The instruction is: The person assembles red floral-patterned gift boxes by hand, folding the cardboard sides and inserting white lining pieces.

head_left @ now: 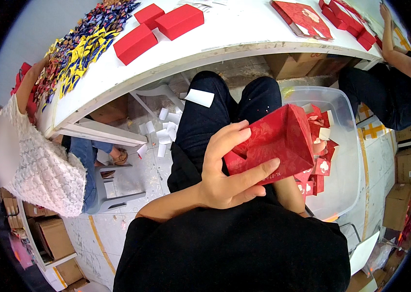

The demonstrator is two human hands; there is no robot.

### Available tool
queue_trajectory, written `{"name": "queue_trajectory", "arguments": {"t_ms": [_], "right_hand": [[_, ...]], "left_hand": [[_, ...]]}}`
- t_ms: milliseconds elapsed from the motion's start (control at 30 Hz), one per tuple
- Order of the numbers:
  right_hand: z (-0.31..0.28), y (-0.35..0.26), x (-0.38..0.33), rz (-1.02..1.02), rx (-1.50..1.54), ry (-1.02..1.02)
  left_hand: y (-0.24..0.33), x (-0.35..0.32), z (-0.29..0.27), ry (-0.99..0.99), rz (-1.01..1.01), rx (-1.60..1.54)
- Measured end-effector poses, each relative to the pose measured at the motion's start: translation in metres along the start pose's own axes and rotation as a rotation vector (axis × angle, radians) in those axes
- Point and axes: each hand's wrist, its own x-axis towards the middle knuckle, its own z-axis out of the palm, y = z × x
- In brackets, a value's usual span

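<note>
A red patterned paper box [290, 134] is held tilted above my lap, its hollow inside facing up toward me. My left hand [227, 170] is closed around its left end, thumb and fingers pressing on opposite walls. Of my right hand [319, 147] only the fingertips show at the box's right edge; the rest is hidden behind it, with the forearm below. A curled white paper slip [199, 98] lies on my left thigh. Just right of my legs stands a clear plastic bin [346, 170] holding several red paper boxes [322, 166].
The white table [220, 29] ahead carries red boxes [180, 22], a stack of flat red printed pieces [303, 18] and a heap of colourful wrapped pieces [86, 46]. White paper scraps [166, 129] litter the floor. People sit at left and right; cartons [400, 207] stand at the right.
</note>
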Motion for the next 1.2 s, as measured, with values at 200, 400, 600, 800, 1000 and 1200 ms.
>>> {"name": "queue_trajectory", "arguments": {"t_ms": [200, 400, 600, 800, 1000, 1200], "right_hand": [[0.006, 0.001, -0.005, 0.048, -0.007, 0.07], [0.009, 0.001, -0.007, 0.075, -0.007, 0.119], [0.012, 0.003, -0.01, 0.101, -0.008, 0.158], [0.012, 0.006, -0.005, 0.116, -0.018, 0.175], [0.012, 0.007, -0.003, 0.133, -0.031, 0.202], [0.014, 0.008, -0.002, 0.168, -0.056, 0.258]], "left_hand": [[0.002, -0.006, 0.008, 0.142, -0.02, -0.108], [-0.001, -0.012, 0.008, 0.251, 0.0, -0.142], [0.001, -0.012, 0.006, 0.214, -0.054, -0.096], [0.001, -0.009, 0.003, 0.171, -0.067, -0.095], [-0.001, -0.009, 0.006, 0.181, -0.105, -0.145], [-0.005, -0.009, 0.008, 0.192, -0.076, -0.116]]}}
